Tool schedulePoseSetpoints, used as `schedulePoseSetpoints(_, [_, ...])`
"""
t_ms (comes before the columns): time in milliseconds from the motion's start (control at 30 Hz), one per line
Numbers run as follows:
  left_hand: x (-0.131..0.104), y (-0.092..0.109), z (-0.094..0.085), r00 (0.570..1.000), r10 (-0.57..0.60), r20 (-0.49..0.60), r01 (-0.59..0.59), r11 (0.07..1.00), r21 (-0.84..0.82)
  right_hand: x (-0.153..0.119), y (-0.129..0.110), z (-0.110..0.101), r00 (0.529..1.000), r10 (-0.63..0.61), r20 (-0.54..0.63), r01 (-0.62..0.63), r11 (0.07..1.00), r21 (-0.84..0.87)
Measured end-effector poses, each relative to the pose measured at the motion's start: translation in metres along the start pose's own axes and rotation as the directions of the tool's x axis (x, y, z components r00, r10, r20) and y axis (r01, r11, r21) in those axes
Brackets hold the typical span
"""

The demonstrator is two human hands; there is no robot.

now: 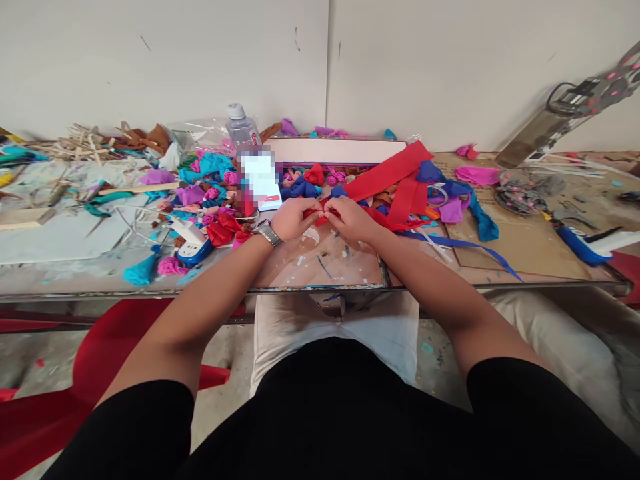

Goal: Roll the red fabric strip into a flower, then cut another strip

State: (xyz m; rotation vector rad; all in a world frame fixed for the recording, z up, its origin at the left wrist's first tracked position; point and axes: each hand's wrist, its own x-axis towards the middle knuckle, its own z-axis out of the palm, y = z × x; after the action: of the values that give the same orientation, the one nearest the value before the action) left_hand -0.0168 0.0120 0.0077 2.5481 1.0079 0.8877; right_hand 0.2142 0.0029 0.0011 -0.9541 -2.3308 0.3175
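My left hand [291, 219], with a metal watch [269, 233] on its wrist, is closed in a pinch over the table. Its fingertips meet those of my right hand [353, 220], also pinched. Between them is the end of a red cloth strip [376, 215], mostly covered by my fingers. More wide red strips [400, 170] lie just beyond my right hand. A lit phone [265, 180] leans upright behind my left hand. Rolled cloth flowers in red [314, 175], pink and blue lie heaped around it.
A plastic bottle [243, 128] stands behind the phone. A blue-and-white power strip [194, 248] lies left, another blue device [583, 245] right. Wood slivers [95, 141] pile at the far left. Cardboard [520, 247], a blue ribbon [480, 248] and a tilted grey bottle [535, 133] are right.
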Motion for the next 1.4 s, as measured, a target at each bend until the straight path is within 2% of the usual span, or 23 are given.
schedulePoseSetpoints(333, [-0.001, 0.003, 0.000, 0.999, -0.031, 0.012, 0.031, 0.999, -0.028, 0.001, -0.001, -0.002, 0.997, -0.024, -0.073, 0.022, 0.999, -0.026])
schedulePoseSetpoints(533, [-0.001, 0.005, 0.000, 0.999, -0.012, 0.030, 0.013, 0.999, -0.031, 0.002, 0.000, 0.002, 0.999, -0.015, -0.034, 0.014, 0.999, -0.042])
schedulePoseSetpoints(800, [0.000, 0.003, -0.002, 0.999, -0.044, 0.028, 0.045, 0.999, -0.010, 0.000, -0.005, -0.006, 1.000, 0.000, -0.027, 0.000, 1.000, 0.019])
schedulePoseSetpoints(1133, [0.000, 0.010, -0.005, 0.990, -0.072, 0.121, 0.077, 0.996, -0.034, 0.002, -0.003, -0.003, 1.000, 0.001, -0.015, -0.001, 0.999, -0.049])
schedulePoseSetpoints(1400, [0.000, 0.010, -0.005, 0.988, -0.080, 0.128, 0.084, 0.996, -0.023, 0.000, -0.004, -0.005, 0.999, -0.001, -0.036, -0.001, 0.999, -0.043])
